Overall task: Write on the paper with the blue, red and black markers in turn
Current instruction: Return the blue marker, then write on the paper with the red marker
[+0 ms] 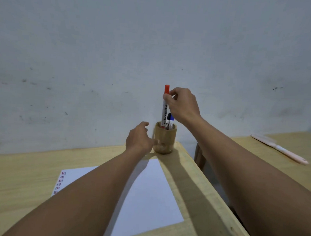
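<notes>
Right hand (183,106) pinching an upright red marker (164,107), white barrel printed "PERMANENT", red cap up, lower end inside a wooden cup (165,139) on the desk (18,179). Two more markers there, blue (171,118) and black (168,116). Left hand (139,137) loosely open beside the cup, holding nothing; one paper sheet (150,193) with red marks nearer.

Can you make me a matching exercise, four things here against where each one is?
Things:
1. red marker
2. blue marker
3. paper
4. left hand

Places:
A. flat on the table
B. pinched by the right hand, partly in the cup
C. against the wooden cup
D. standing in the cup, untouched

Pairs: 1-B, 2-D, 3-A, 4-C
</notes>
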`<state>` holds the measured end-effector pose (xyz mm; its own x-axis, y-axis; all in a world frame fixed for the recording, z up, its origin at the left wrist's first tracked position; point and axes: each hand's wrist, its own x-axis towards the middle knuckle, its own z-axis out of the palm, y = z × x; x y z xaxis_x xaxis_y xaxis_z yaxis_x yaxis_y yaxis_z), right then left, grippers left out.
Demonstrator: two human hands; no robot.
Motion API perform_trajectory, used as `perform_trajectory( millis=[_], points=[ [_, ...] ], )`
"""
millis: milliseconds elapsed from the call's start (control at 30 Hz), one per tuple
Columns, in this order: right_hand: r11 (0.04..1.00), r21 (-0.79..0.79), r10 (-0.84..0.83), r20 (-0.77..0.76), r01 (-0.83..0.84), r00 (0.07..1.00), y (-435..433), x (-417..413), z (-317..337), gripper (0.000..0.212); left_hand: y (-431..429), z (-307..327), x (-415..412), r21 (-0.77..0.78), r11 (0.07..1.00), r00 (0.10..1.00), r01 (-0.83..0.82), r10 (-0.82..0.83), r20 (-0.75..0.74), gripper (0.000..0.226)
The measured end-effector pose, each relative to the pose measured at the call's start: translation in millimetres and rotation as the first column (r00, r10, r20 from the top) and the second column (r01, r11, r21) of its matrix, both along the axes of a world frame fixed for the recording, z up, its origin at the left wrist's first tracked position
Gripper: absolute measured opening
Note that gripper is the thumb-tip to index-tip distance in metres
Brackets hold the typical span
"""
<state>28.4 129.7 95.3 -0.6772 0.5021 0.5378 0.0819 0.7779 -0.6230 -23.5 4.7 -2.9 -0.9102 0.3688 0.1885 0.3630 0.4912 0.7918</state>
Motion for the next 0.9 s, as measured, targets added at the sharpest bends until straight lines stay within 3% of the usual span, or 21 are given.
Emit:
perform_trajectory(
  millis=[200,400,600,800,900],
  points=[
    [0.992,0.053,0.113,0.066,-0.117,0.991,-40.0,31.3,22.0,0.026,-50.1,48.0,9.6,0.209,0.971,0.988,-0.117,0.135,-0.073,0.032],
    [0.964,0.112,0.211,0.233,-0.242,0.949,-88.0,49.7,14.1,0.021,-110.3,85.2,27.4,0.426,0.901,0.994,-0.078,0.101,-0.031,0.020],
    [0.933,0.076,0.317,0.287,-0.351,0.904,-127.5,54.2,5.6,0.020,-158.3,93.3,38.1,0.413,0.907,0.993,0.083,-0.110,0.041,0.022],
    [0.903,-0.030,0.423,0.241,-0.429,0.874,-151.2,64.7,5.5,0.022,-185.6,97.8,42.8,0.411,0.906,0.988,0.097,-0.137,0.068,0.016],
    [0.872,-0.216,0.483,0.248,-0.438,0.840,-153.9,71.8,5.0,0.018,-195.1,99.6,38.4,0.500,0.866,0.992,-0.010,-0.054,0.114,0.014]
  ],
)
